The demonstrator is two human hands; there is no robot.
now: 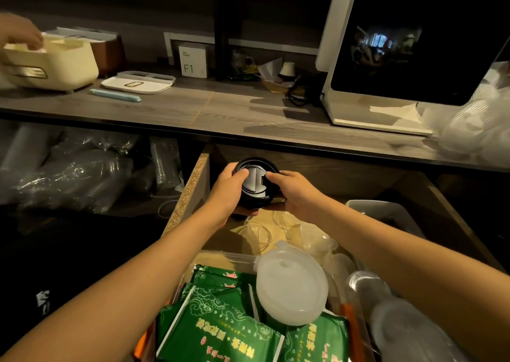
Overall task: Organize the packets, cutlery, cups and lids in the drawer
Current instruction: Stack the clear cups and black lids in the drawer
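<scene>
Open wooden drawer [190, 187]: green packets [220, 325] in front, translucent lid [289, 287] resting on them, clear lids [259, 234] mid, grey bin [386, 209] right, probably clear cups [400, 320] front-right

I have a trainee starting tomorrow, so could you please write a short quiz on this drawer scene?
1. True or false: both hands hold the black lids.
2. What lies nearest the camera in the drawer: A) green packets B) spoons C) plates?
3. Fill in: the white lid rests on the ____.

Key:
1. True: left hand and right hand each keep a grip on the stack.
2. A.
3. Packets.
</scene>
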